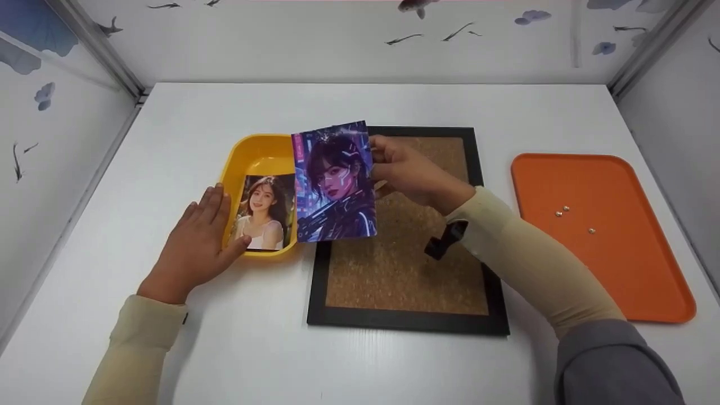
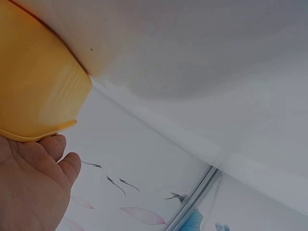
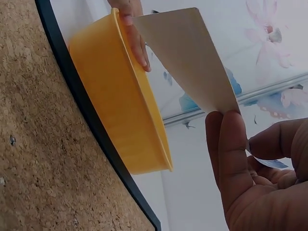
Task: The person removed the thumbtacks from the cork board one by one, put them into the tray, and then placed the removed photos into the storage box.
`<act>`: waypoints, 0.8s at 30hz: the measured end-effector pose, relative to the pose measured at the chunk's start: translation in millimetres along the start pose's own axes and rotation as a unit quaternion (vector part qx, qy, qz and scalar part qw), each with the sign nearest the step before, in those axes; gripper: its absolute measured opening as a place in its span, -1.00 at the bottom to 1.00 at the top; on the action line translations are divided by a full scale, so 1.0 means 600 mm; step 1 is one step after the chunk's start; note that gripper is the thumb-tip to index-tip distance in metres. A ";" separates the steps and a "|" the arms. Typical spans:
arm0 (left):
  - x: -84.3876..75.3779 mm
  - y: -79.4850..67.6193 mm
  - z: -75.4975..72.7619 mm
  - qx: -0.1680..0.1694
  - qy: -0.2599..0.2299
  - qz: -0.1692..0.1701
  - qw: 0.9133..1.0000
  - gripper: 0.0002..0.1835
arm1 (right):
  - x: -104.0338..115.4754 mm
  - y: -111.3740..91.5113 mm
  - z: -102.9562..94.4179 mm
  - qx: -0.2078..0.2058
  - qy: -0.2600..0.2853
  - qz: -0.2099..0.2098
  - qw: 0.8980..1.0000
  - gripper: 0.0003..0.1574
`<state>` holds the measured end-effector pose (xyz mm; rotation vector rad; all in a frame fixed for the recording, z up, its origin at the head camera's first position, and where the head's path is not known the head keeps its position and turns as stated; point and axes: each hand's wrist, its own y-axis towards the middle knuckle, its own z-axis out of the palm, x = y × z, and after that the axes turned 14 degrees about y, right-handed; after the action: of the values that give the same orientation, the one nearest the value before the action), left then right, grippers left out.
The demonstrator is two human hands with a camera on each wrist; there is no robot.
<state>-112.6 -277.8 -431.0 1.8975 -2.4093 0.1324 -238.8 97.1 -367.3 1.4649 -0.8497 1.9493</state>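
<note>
My right hand [image 1: 413,171] pinches the right edge of a printed picture card [image 1: 337,185] showing a purple-blue futuristic figure. Held upright, the card overlaps the right side of a yellow plastic basin [image 1: 270,163] in the head view. Its plain pale back [image 3: 192,57] faces the right wrist camera, with the thumb and fingers at one edge. Inside the basin lies another photo [image 1: 261,219], a portrait of a person in a white top. My left hand [image 1: 194,242] rests with straight fingers on the basin's left rim; the left wrist view shows its fingertips at the rim.
A black-framed cork board [image 1: 405,275] lies flat right of the basin, below my right hand. Farther right is an orange tray [image 1: 607,275] with several small silver pieces [image 1: 592,230] on it. Patterned white panels [image 1: 337,45] enclose the white table.
</note>
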 end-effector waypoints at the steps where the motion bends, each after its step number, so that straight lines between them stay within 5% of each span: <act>1: 0.000 0.000 -0.001 0.000 0.000 0.000 1.000 -0.01 | -0.002 0.003 0.003 -0.002 -0.002 0.000 1.000 -0.52; 24: -0.002 0.001 -0.004 0.008 0.000 -0.004 1.000 0.00 | -0.017 0.085 0.089 -0.025 0.030 0.021 0.999 -0.59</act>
<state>-112.8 -276.4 -429.0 1.9142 -2.4068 0.1535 -241.6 22.9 -374.0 1.3619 -0.9031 1.9778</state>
